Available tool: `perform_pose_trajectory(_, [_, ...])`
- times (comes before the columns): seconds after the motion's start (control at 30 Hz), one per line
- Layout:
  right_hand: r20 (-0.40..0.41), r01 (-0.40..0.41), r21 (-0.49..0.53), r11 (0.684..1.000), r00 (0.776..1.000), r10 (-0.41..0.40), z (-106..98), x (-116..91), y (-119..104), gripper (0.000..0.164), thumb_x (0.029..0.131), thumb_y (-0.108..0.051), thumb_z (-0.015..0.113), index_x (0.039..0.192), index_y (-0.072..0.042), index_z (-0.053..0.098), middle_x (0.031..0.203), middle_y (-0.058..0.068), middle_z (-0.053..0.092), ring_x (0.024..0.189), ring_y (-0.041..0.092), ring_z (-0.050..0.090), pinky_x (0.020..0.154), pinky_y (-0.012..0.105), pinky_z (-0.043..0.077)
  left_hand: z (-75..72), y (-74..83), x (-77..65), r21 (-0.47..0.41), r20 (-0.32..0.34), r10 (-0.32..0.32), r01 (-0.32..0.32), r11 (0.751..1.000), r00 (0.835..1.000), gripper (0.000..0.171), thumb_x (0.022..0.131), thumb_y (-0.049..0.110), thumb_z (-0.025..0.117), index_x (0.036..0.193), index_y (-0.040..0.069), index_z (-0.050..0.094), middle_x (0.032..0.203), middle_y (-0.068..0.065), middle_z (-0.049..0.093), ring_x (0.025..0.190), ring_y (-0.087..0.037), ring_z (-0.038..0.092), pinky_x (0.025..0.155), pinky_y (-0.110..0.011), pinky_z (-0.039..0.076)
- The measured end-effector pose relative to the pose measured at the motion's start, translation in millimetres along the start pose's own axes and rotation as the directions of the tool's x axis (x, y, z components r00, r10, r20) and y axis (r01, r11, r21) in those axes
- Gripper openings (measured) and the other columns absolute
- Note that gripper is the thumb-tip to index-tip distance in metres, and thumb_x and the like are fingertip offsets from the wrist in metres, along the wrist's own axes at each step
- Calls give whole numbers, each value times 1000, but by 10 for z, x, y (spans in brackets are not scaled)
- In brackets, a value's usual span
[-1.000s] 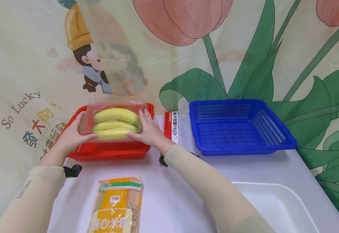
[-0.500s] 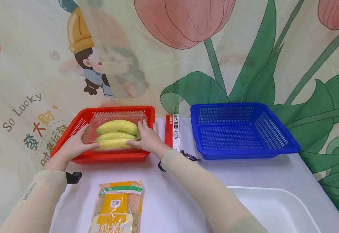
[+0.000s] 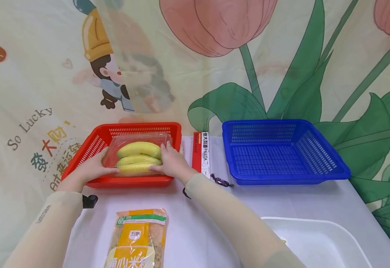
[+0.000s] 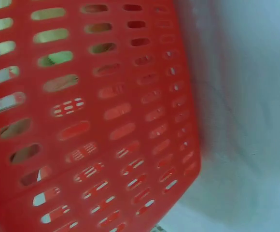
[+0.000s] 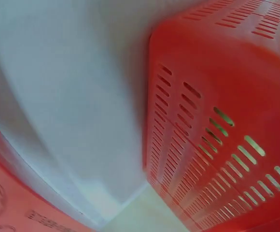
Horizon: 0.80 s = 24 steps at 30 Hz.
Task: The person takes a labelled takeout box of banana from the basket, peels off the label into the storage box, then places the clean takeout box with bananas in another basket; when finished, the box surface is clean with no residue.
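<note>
A clear plastic box with yellow bananas inside sits within the red basket, at the left of the head view. My left hand grips the box at its left end, thumb along the front. At the other end, my right hand holds it the same way, fingers over the far corner. Slotted walls of the red basket fill much of the left wrist view and the right wrist view. Both hands are mostly hidden there behind those walls.
A blue basket stands to the right. Between the baskets lie a red-and-white pasta box and a dark wrapped candy. An orange food bag lies in front, and a white tray is at the lower right.
The banana box has come down from above the red basket's rim into it, both hands lowering with it and keeping their hold. The head view has shifted slightly.
</note>
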State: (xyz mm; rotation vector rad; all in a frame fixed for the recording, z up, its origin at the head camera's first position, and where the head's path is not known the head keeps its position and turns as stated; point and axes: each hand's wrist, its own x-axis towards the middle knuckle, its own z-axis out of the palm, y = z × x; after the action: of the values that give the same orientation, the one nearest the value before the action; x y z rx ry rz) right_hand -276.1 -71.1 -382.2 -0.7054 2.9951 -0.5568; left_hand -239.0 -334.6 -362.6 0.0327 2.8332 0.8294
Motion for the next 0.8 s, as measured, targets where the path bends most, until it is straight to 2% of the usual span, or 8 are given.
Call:
perform_pose_trajectory(0.17, [55,-5,-54,999,998,7,-9,0,-40,97,71,-66,59,142,-6,28,148,13,28,137,25,25,111,57,0,20,-24,5,17,45,-22,22,1000,999,115,66,60,68,147,11,3,137,-24,33,116,-42,34,89,-57,43])
perform_pose_trajectory(0.37, [89,-16,-97,995,996,25,-11,6,-45,97,71,-67,58,142,-8,28,148,12,29,135,26,30,111,56,1,18,-3,12,21,36,-24,23,1000,999,115,65,60,68,147,11,4,135,-23,34,115,-41,35,88,-54,45])
perform_pose_trajectory(0.8, [72,-7,-32,999,997,10,-4,1,-36,92,72,-64,59,141,-10,32,148,9,29,135,23,31,111,57,-1,15,-28,12,-11,26,-9,9,1000,1000,116,62,60,71,147,13,8,135,-20,36,116,-39,36,88,-54,45])
